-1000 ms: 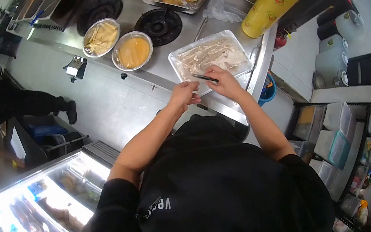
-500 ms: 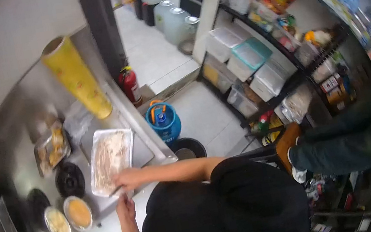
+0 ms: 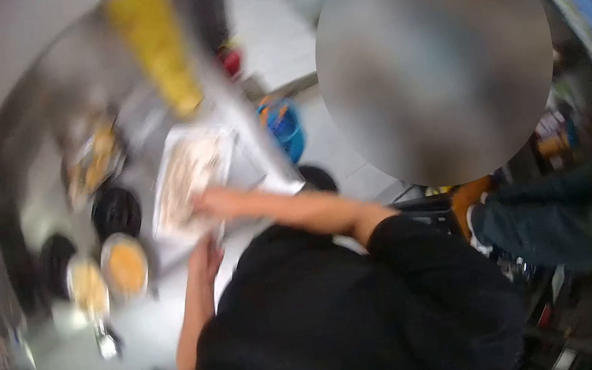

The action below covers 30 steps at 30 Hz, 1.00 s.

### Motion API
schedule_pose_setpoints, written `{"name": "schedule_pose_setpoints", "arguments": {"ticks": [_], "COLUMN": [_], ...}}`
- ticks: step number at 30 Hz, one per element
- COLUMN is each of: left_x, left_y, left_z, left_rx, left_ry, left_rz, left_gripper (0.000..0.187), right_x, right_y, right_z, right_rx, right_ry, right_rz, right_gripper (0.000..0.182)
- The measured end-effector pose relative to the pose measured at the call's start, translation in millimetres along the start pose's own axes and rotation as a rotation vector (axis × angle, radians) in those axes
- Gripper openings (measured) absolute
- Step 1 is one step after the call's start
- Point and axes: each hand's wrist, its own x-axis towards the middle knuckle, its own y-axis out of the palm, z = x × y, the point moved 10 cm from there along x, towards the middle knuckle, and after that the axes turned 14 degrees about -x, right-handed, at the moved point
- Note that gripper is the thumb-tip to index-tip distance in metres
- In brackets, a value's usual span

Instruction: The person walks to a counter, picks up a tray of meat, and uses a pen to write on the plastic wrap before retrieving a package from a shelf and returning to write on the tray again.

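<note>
A shallow foil-like tray [image 3: 226,138] on the steel counter holds a pale, creamy layer with brownish streaks. My right hand [image 3: 214,203] reaches over the tray's near end, its fingers bunched low at the creamy layer. Motion blur hides what is in those fingers, so I cannot tell what they hold. Just below the tray's near corner is my left hand [image 3: 206,258], fingers pointing up toward the rim and smeared. Left of the tray stand an oval tub with an orange filling [image 3: 126,266] and one with a pale yellow filling [image 3: 87,287].
A tall yellow roll [image 3: 157,47] stands behind the tray. Black round lids [image 3: 116,213] and a metal pan of yellowish food [image 3: 98,160] sit farther left. Beyond the counter edge is a blue gas cylinder [image 3: 282,130]. At right, someone's dark-trousered leg [image 3: 564,225] shows; a blurred oval covers the shelves.
The view has shifted, so the counter and tray appear higher and farther right. My right hand stays over the tray's near end, with my left hand close below it.
</note>
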Motion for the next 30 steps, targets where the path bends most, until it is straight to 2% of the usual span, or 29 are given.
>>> {"name": "schedule_pose_setpoints", "arguments": {"ticks": [1,2,3,5,12,15,17,19,22,26,30], "left_x": [-26,-43,-42,-44,-64,-61,-61,-66,-78,-87,-80], "left_y": [14,23,11,20,39,45,52,63,70,28,1], "left_z": [-3,-10,-8,-12,-33,-57,-73,-87,-94,-74,-31], "left_rx": [-0.024,0.122,0.075,0.107,0.06,0.184,0.24,0.34,0.3,0.375,0.483], "left_ry": [0.006,0.042,0.031,0.038,0.107,0.211,0.247,0.308,0.405,0.469,0.403], "left_rz": [-0.077,-0.051,-0.142,-0.166,-0.168,-0.169,-0.156,-0.149,-0.071,-0.213,-0.365], "left_gripper": [0.017,0.017,0.019,0.023,0.026,0.024,0.022,0.02,0.022,0.022,0.02], "right_x": [3,3,2,5,5,3,4,9,20,27,31], "right_y": [3,6,-17,-35,-36,-29,-36,-27,-25,-28,-21], "right_z": [-9,-7,5,7,26,33,49,38,25,14,-4], "right_rx": [-0.111,-0.022,-0.034,-0.021,0.053,0.076,-0.023,-0.047,-0.019,0.13,0.194], "right_ry": [0.164,-0.015,-0.138,0.009,-0.111,-0.121,-0.187,-0.176,-0.124,-0.027,0.004], "right_rz": [0.168,0.104,-0.075,0.08,0.1,0.146,0.135,0.119,0.077,0.06,0.099], "right_gripper": [0.026,0.026,0.028,0.029,0.027,0.028,0.028,0.026,0.021,0.014,0.02]}}
